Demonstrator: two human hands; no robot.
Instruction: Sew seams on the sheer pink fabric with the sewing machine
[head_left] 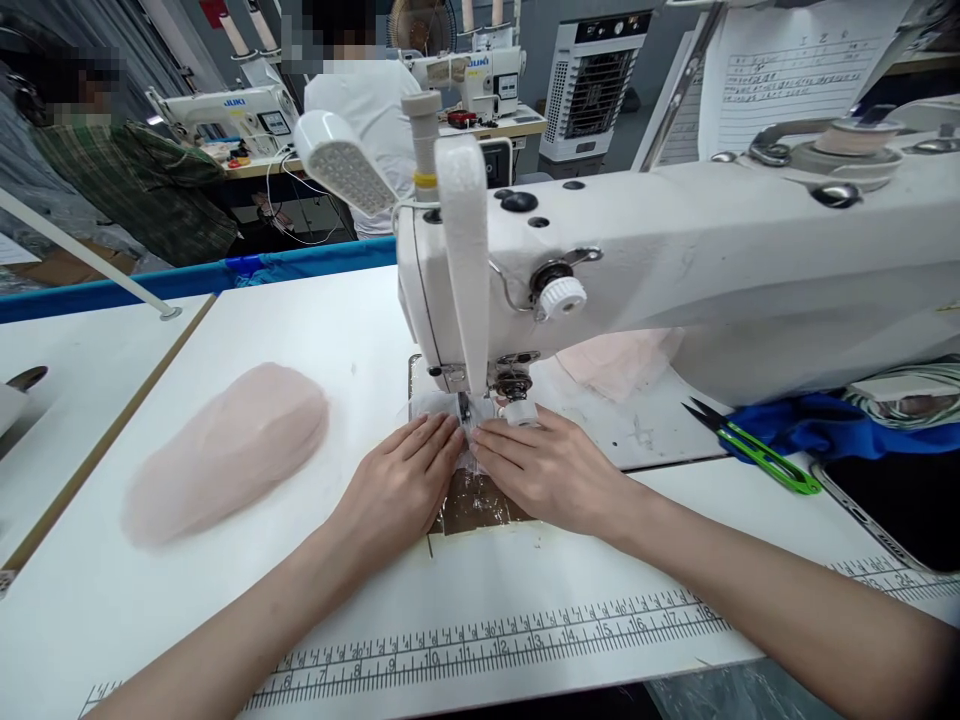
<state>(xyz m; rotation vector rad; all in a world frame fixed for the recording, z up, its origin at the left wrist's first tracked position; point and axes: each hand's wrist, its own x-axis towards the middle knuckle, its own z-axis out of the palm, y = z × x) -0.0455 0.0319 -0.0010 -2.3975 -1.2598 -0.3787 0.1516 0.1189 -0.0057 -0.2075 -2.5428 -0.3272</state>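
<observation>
A white sewing machine (645,240) stands over the table, its presser foot (464,406) down on a small piece of sheer pale fabric (433,404). My left hand (409,470) lies on this fabric just left of the foot, fingers stretched out and tips close to the needle area. From the right, my right hand (547,470) rests with fingers extended, its fingertips at the fabric in front of the foot. Both thumbs are mostly hidden. Most of the fabric is covered by my hands and the machine head.
Sheer pink fabric pieces (232,450) lie left; more pink fabric (619,362) is behind the needle. Green-handled thread snips (757,450), a blue cloth (817,422) and a phone (892,500) lie right. A printed ruler (495,650) runs along the front edge. Two people sit beyond.
</observation>
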